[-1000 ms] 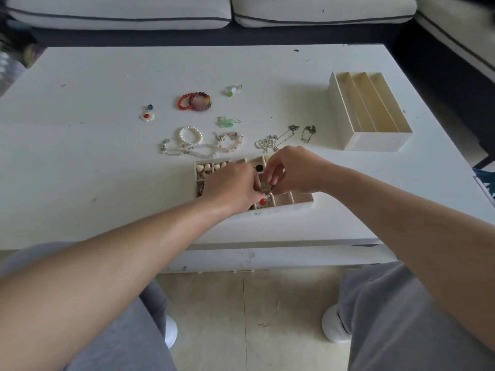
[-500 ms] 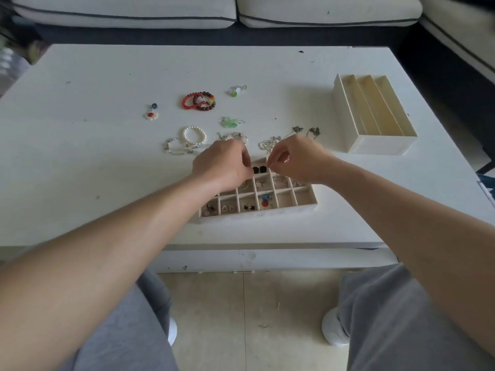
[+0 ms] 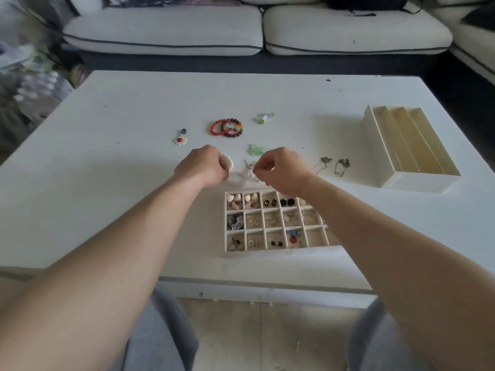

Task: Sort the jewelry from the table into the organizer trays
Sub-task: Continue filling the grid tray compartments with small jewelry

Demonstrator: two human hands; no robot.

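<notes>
A white grid organizer tray (image 3: 281,250) sits near the table's front edge, its cells holding earrings and small charms. Just beyond it my left hand (image 3: 205,166) is curled over the bracelets, with a pearl bracelet (image 3: 229,162) showing at its fingertips. My right hand (image 3: 281,167) pinches a thin silver chain (image 3: 250,167) lying between the two hands. Further back lie red bead bracelets (image 3: 227,127), a green charm (image 3: 255,149), a green-white piece (image 3: 264,118) and a flower charm (image 3: 180,139). Silver necklaces (image 3: 334,164) lie to the right.
A long cream tray (image 3: 417,180) with three slots stands at the right of the white table (image 3: 107,183). A sofa (image 3: 241,36) runs behind the table. My knees are under the front edge.
Both hands have left the grid tray and moved away from me to the bracelets and chains just beyond it. The camera has tilted up, showing more of the sofa.
</notes>
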